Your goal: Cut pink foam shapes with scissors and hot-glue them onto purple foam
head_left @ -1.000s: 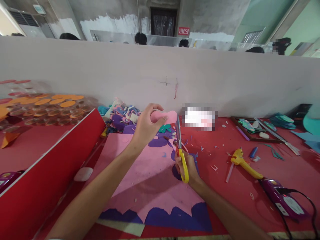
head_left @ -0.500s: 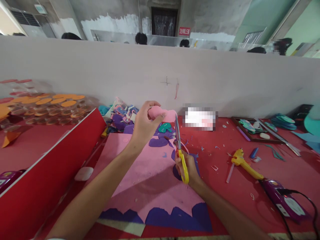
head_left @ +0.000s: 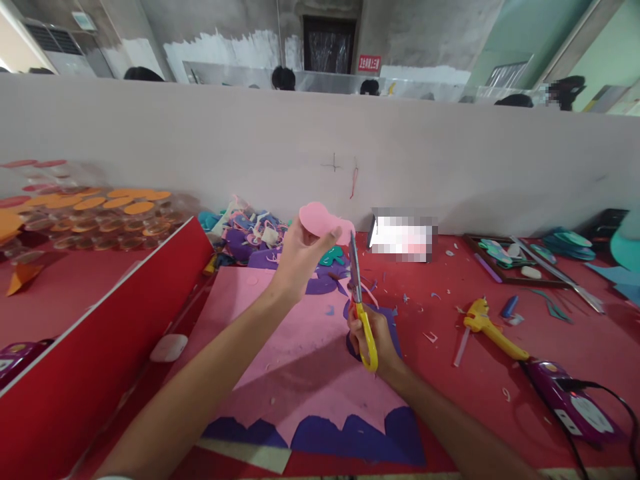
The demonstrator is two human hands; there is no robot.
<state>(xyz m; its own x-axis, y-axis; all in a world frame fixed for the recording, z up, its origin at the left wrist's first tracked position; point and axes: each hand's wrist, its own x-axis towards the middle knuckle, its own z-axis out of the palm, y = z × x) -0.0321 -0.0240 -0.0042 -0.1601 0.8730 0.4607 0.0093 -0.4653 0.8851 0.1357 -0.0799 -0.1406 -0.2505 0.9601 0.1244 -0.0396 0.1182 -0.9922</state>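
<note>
The pink piece [head_left: 314,217], a thin two-lobed cut-out, is raised above the far part of the pink sheet [head_left: 300,360]. It looks like foam or felt: likely very light, soft and bendy, not slippery, and apt to crease or tear at a narrow place. The middle, between the lobes, seems the best hold, leaving the rim free. There the left hand [head_left: 299,261] pinches it, thumb on the near face, fingers behind.

Taking the piece as the clock's centre, the scissors [head_left: 361,312] run up from 5 o'clock, tips at the smaller lobe's edge; whether the blades have bitten in, I cannot tell. The right hand [head_left: 377,337] is wrapped around their handles, some fingers hidden.

The sheet lies at 6 o'clock over a purple one [head_left: 360,440]. A scrap pile [head_left: 243,230] sits at 9. Beyond it, also at 9, stand clear cups [head_left: 70,223], many with orange discs [head_left: 117,201] on top; their insides are too unclear to read.

Between 3 and 4 o'clock, a dark-rimmed tray [head_left: 540,283] holds cut pieces [head_left: 495,252], a white oval [head_left: 531,273] and a purple stick [head_left: 487,268]. A yellow glue gun [head_left: 493,327] lies at 4.
</note>
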